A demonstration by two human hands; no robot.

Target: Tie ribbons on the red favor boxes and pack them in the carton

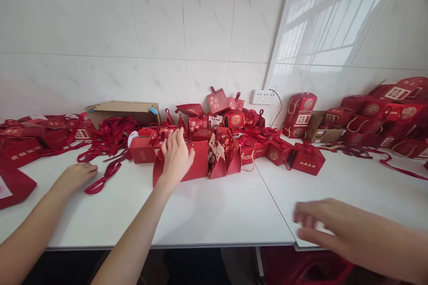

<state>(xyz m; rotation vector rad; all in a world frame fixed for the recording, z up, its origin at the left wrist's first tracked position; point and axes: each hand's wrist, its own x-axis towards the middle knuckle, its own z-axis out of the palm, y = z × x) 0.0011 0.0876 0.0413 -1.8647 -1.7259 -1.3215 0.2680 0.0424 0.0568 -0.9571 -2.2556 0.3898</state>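
Note:
My left hand (176,156) reaches forward onto a flat red paper box (197,167) that stands at the front of a heap of red gift boxes (234,133). Its fingers curl over the box's top edge and the thumb lies on the front face. My right hand (316,225) hovers low over the white table (217,209) at the near right. It is blurred by motion, fingers loosely apart, with nothing in it. A third arm comes in from the lower left; that other person's hand (76,176) rests on the table beside a red ribbon (103,178).
Red ribbons (110,136) and flat red boxes cover the left of the table, in front of a brown cardboard carton (122,111). More red gift bags (384,116) pile up at the right. A wall socket (262,96) sits behind the heap. A seam (274,205) divides two tabletops.

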